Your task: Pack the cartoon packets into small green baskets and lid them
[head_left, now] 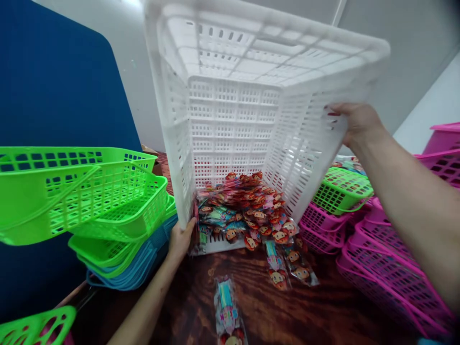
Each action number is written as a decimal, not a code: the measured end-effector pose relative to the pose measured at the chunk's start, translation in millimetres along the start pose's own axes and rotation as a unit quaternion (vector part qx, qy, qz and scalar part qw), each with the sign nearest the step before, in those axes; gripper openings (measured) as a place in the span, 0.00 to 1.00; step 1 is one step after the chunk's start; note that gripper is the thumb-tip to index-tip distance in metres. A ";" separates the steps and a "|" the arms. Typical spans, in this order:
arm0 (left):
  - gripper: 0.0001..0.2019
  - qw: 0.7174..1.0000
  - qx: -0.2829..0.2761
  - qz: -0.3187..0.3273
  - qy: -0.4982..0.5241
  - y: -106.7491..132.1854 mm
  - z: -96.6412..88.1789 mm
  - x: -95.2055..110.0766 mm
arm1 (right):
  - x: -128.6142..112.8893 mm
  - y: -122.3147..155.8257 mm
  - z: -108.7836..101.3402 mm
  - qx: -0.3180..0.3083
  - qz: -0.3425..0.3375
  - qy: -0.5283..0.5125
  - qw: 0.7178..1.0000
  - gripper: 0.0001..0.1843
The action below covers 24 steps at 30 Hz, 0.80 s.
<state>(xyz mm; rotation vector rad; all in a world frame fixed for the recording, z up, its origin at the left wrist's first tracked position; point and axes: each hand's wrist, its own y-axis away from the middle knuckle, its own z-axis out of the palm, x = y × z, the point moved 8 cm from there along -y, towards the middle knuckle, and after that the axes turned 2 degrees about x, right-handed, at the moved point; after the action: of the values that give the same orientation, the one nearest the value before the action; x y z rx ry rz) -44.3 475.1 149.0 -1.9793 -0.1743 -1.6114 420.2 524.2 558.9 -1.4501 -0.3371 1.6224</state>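
Note:
A large white plastic crate (235,112) is tipped on its side with its mouth toward me. My left hand (181,239) grips its lower left rim. Higher up on the right, my right hand (354,122) is closed around the crate's side wall, fingers through the slots. A heap of small clear packets (247,206) printed with red-haired doll faces lies inside, spilling at the lower rim. Several have slid onto the dark wooden table, including a packet with turquoise sticks (275,263) and another packet (227,306) nearer to me.
Stacked green baskets (118,196) stand at the left, with blue baskets (143,268) beneath. On the right are pink baskets (381,258) and an upturned green basket (341,191). A dark blue panel (61,81) rises behind at the left.

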 end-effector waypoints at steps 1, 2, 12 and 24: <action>0.31 1.000 0.002 -0.004 0.003 0.4 -0.7 0.2 | 7.6 0.3 2.4 -0.014 0.041 -0.019 0.999 0.09; 0.31 1.000 0.004 -0.007 0.008 0.7 -1.1 0.4 | 12.3 1.6 5.1 -0.027 0.069 -0.032 0.997 0.10; 0.29 0.998 0.048 -0.021 0.040 9.6 -6.8 -5.4 | -8.4 25.0 -0.5 0.023 -0.063 -0.049 0.997 0.15; 0.26 0.992 0.111 -0.037 0.044 28.9 -16.6 -12.7 | -3.7 53.8 -22.9 0.042 -0.151 -0.078 0.985 0.15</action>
<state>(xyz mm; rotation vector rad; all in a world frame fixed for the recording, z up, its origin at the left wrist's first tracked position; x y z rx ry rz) -49.1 445.9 128.9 -1.7482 -0.3807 -1.6454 417.0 483.6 516.8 -1.1495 -0.5440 1.4858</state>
